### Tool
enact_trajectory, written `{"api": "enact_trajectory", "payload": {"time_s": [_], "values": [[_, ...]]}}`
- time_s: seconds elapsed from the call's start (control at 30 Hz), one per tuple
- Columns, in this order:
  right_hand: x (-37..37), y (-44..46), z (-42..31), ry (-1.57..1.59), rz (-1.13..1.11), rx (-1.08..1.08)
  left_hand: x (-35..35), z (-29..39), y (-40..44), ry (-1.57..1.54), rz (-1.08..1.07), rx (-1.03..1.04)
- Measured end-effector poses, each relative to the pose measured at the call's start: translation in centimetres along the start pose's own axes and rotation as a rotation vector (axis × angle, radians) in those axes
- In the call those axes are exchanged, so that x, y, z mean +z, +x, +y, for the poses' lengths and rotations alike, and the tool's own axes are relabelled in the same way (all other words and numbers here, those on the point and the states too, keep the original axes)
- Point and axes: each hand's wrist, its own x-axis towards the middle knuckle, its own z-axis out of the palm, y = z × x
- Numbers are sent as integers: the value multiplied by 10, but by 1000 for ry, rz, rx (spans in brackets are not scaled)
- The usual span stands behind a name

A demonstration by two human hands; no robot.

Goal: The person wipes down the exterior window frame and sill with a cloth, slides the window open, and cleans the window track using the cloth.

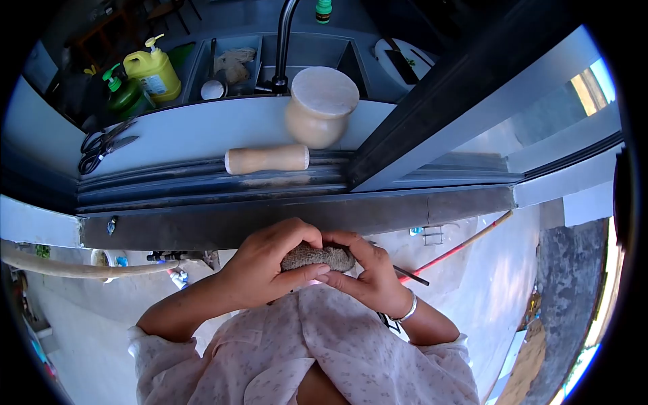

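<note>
Close to my chest, both hands grip a rounded, grey-brown object with a rough, fuzzy surface [317,257]; I cannot tell its exact kind. My left hand [270,260] wraps its left side, and my right hand [368,270] wraps its right side. The thumbs meet along the near edge, while the curled fingers hide much of the far side. Beyond the hands, a pale wooden cylinder [266,159] lies on its side in the window track. Behind it a pale, rounded wooden pot-like piece with a flat top [322,108] stands upright on the sill.
Black-handled scissors [102,145] lie at the sill's left end. Past the sill are a yellow pump bottle [154,73], a green pump bottle [125,94] and a sink [307,54] with a dark tap [283,50]. A sliding window frame [432,101] rises on the right.
</note>
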Motion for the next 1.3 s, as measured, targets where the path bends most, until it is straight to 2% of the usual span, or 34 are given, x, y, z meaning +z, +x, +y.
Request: {"api": "enact_trajectory", "payload": {"time_s": [0.03,0.07,0.13,0.17,0.2,0.27,0.33,0.4,0.43,0.57,0.73,0.8,0.87,0.93,0.97,1.03,1.07,1.13,1.17,1.2,1.23,1.3], "values": [[-2,-3,0,84,12,112,-1,0,-1,-62,-30,-56],[-6,-7,4,90,3,111,-3,1,-3,-126,-60,-110],[-13,-10,14,404,-93,322,-13,-3,-4,-109,-51,-112],[-14,-6,7,464,-57,291,-20,-5,-3,-94,-47,-104],[-11,-2,6,464,-68,285,-26,-5,-2,-27,55,-104],[-1,6,3,799,137,18,-45,-14,8,322,212,37],[-1,8,1,839,154,48,-59,-21,19,529,286,49],[-8,5,3,1073,22,163,-68,-27,27,610,259,24],[-7,5,-1,961,77,242,-69,-30,30,667,221,25],[-10,6,4,862,205,369,-70,-52,37,747,125,24],[-22,16,-16,817,66,309,-71,-68,44,730,71,-34],[-19,18,-21,672,47,299,-74,-71,46,524,45,-135],[-15,20,-23,667,51,311,-74,-74,45,468,69,-123],[-15,24,-23,483,175,326,-76,-72,43,414,92,-110],[-17,27,-23,482,175,326,-80,-65,41,363,182,-137],[-22,37,-27,-220,190,-51,-88,-55,33,263,363,-145],[-21,42,-31,-221,186,-51,-91,-59,28,282,473,-22],[-14,53,-40,-708,220,-245,-100,-55,14,170,560,-69],[-11,63,-43,-843,209,-302,-102,-55,5,168,562,-68],[-7,70,-42,-846,207,-300,-103,-55,-4,18,644,-100],[-4,77,-39,-984,187,-336,-103,-56,-13,-135,723,-135],[4,89,-25,-1245,146,-386,-104,-58,-32,-171,758,-155]]}}
